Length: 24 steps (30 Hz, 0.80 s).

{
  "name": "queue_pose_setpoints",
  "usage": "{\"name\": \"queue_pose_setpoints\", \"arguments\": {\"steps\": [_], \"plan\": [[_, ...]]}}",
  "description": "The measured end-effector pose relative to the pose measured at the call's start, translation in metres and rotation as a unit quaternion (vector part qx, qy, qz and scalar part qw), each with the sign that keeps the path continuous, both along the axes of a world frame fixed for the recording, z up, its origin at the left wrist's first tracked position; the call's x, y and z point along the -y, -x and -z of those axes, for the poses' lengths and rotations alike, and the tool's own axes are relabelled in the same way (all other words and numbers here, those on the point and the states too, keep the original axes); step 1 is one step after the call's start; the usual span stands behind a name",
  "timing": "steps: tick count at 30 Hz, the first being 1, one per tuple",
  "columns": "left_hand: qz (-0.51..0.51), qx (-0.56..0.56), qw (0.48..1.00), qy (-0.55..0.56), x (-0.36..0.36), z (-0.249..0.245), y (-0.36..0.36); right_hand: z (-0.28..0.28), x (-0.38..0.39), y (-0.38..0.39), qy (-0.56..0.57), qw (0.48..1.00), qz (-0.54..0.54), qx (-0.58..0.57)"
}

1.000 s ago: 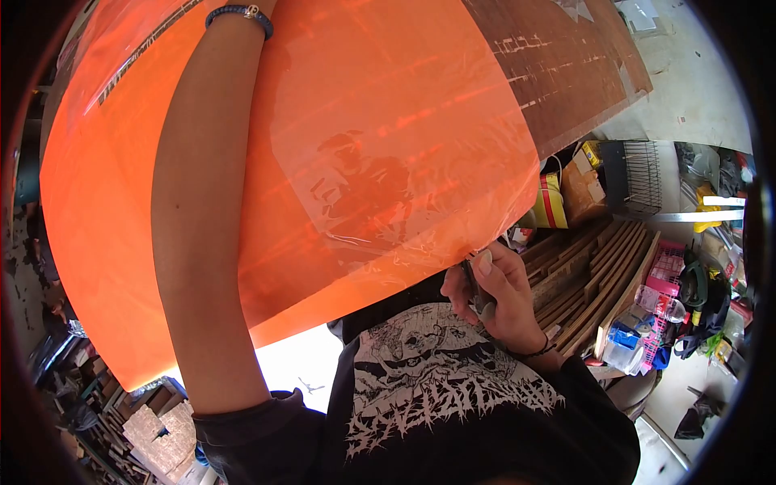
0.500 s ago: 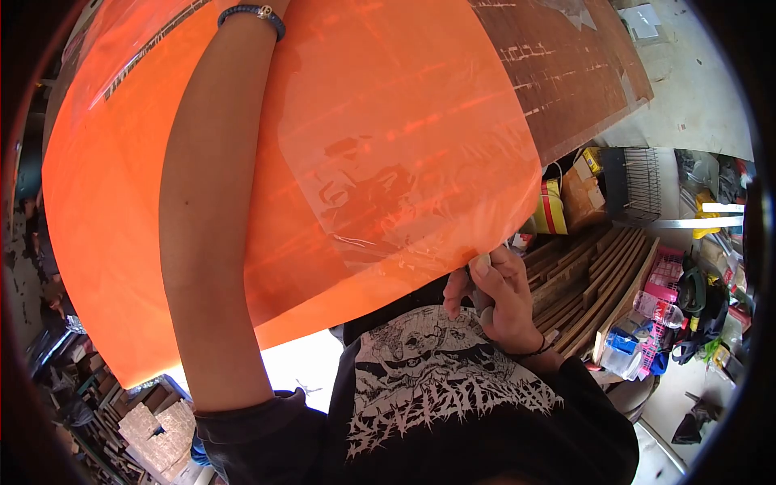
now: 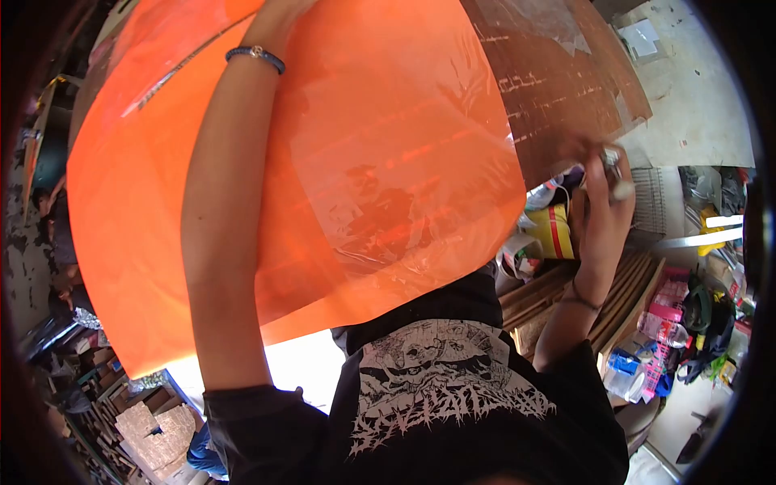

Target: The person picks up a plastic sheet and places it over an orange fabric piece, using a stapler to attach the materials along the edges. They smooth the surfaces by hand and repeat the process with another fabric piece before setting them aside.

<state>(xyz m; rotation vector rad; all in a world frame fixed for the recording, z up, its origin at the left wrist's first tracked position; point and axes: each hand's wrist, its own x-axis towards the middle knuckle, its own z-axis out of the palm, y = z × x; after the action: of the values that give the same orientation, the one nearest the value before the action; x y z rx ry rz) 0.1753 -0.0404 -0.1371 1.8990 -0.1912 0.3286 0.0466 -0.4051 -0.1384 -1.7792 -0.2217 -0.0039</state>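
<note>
A large glossy orange sheet (image 3: pixel 153 242) lies in front of me, its near edge bending down by my shirt. A clear film patch (image 3: pixel 364 202) with wrinkles shows on it. My left arm reaches across the sheet. My left hand (image 3: pixel 284 11) is at the top edge of the view, its fingers cut off. My right hand (image 3: pixel 602 190) is raised off the sheet, right of its corner, near the brown board (image 3: pixel 558 89). Its fingers are curled around a small grey and whitish object (image 3: pixel 614 174), blurred and too small to name.
Wooden strips (image 3: pixel 626 299) are stacked at the right, beside a pink basket (image 3: pixel 659 356) of bottles. A yellow container with a red stripe (image 3: pixel 553 230) stands near the board. A pale surface (image 3: pixel 695 97) lies at upper right. Wood offcuts (image 3: pixel 89 388) are piled at lower left.
My right hand has let go of the sheet's near right edge and moved up and right toward the brown board. The sheet's corner has shifted slightly left in view.
</note>
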Motion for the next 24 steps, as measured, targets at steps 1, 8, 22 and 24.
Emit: {"name": "queue_pose_setpoints", "arguments": {"steps": [1,8,22,24], "plan": [[0.006,0.006,1.000,0.003,0.004,-0.006,0.004,-0.001,-0.008,-0.015,0.011,1.000,-0.022,0.020],[0.013,0.084,0.994,-0.072,0.003,-0.040,0.014,0.012,-0.075,-0.080,0.081,0.974,-0.207,0.038],[0.067,-0.058,0.808,-0.583,0.145,0.012,0.303,0.017,-0.075,-0.072,-0.135,0.978,-0.132,-0.085],[-0.016,-0.053,0.814,-0.578,0.139,0.021,0.314,0.014,-0.074,-0.060,-0.172,0.977,-0.093,-0.083]]}}
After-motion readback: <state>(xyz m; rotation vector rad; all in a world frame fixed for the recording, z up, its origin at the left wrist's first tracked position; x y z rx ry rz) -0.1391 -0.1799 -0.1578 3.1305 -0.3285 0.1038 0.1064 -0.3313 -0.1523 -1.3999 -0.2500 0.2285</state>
